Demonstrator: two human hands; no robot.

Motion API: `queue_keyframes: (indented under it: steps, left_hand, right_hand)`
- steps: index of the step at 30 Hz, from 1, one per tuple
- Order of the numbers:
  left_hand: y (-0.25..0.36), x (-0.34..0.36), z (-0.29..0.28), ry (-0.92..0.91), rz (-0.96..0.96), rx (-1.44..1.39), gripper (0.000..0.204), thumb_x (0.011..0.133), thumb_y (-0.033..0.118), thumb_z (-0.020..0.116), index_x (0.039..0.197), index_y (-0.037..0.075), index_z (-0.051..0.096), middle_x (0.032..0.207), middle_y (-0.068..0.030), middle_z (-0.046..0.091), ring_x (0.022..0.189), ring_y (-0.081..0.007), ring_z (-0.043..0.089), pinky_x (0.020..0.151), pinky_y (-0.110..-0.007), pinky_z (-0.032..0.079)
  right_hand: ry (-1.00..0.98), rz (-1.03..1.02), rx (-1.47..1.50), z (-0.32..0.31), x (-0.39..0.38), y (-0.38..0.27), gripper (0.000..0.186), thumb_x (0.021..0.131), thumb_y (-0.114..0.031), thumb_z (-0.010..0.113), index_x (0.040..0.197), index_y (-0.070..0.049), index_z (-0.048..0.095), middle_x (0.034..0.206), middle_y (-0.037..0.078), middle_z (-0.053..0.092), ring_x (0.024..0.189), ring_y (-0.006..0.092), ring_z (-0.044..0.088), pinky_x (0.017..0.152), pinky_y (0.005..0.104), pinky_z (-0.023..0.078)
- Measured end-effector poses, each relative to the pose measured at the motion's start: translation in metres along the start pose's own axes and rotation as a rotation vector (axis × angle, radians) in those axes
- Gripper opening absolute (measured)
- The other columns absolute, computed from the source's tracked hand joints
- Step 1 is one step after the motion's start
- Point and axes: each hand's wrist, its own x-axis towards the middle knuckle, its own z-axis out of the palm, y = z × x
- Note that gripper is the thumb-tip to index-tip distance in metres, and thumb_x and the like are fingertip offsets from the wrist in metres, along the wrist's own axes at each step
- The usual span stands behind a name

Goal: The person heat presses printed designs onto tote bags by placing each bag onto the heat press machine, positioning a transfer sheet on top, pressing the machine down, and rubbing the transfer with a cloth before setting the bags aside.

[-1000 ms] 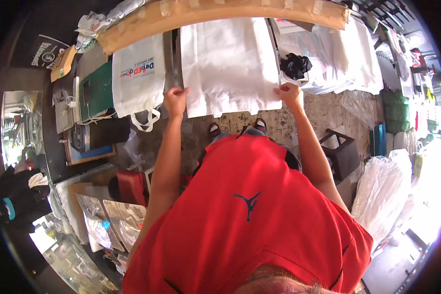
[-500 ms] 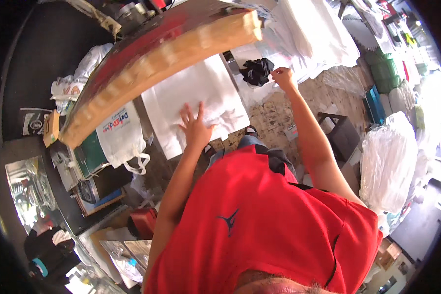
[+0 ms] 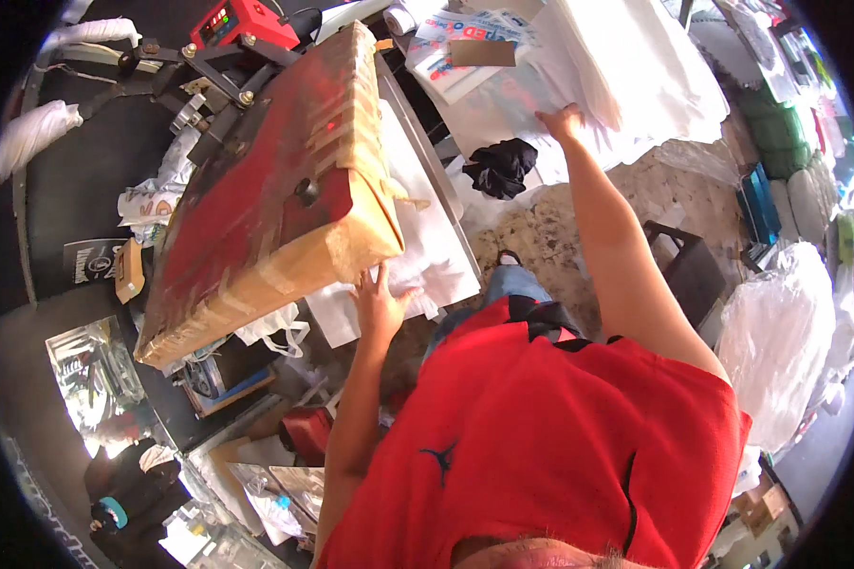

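Note:
My left hand (image 3: 381, 308), fingers spread and pointing away from me, rests at the near edge of a white sheet (image 3: 337, 316) that looks like fabric. Its fingertips are close to the taped corner of a heat press's red upper plate (image 3: 256, 190), which covers part of the sheet. My right hand (image 3: 562, 123) reaches over a translucent plastic sheet (image 3: 522, 106), beside a pile of white sheets (image 3: 626, 66). Its thumb looks apart from the fingers, and I see nothing held. A crumpled black cloth (image 3: 500, 169) lies just left of and nearer than that hand.
A red control box (image 3: 244, 24) sits behind the press's metal arms (image 3: 209, 71). Printed white bags (image 3: 470, 47) with a brown card (image 3: 482, 53) lie at the far middle. A dark bin (image 3: 688, 270) and a clear plastic-wrapped bundle (image 3: 778, 332) are at my right.
The press's upper plate has swung across more of the white sheet, toward my left hand. My right hand has gone from beside the black cloth to the white pile. The view has shifted.

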Motion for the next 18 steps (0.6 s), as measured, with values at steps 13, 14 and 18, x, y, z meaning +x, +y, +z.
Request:
queue_keyframes:
  steps: [13, 14, 18]
  left_hand:
    - [0.001, 0.002, -0.006, -0.046, -0.018, -0.038, 0.106, 0.07, 0.048, 0.08, 0.154, 0.026, 0.019, 0.158, -0.0267, 0.006, 0.141, -0.0536, 0.013, 0.099, -0.075, 0.03]
    - [0.0, 0.004, -0.005, -0.044, -0.031, -0.049, 0.106, 0.07, 0.048, 0.08, 0.154, 0.026, 0.019, 0.158, -0.0267, 0.006, 0.141, -0.0536, 0.013, 0.099, -0.075, 0.03]
    - [0.005, 0.004, -0.012, -0.022, -0.021, -0.014, 0.111, 0.069, 0.046, 0.082, 0.155, 0.024, 0.015, 0.156, -0.0313, 0.004, 0.14, -0.0557, 0.014, 0.097, -0.074, 0.034]
  right_hand:
    - [-0.317, -0.098, 0.561, -0.052, 0.01, -0.041, 0.029, 0.077, -0.014, 0.072, 0.101, 0.002, 0.068, 0.072, 0.007, 0.067, 0.057, 0.0137, 0.061, 0.056, 0.0279, 0.051]
    - [-0.296, -0.166, 0.762, -0.075, -0.014, -0.053, 0.029, 0.077, -0.012, 0.072, 0.102, 0.003, 0.068, 0.07, 0.006, 0.066, 0.056, 0.0121, 0.059, 0.055, 0.0258, 0.049]
    - [-0.275, -0.261, 0.749, -0.12, -0.056, -0.076, 0.029, 0.078, -0.01, 0.072, 0.103, 0.004, 0.067, 0.072, 0.007, 0.067, 0.058, 0.0134, 0.061, 0.054, 0.0255, 0.049]
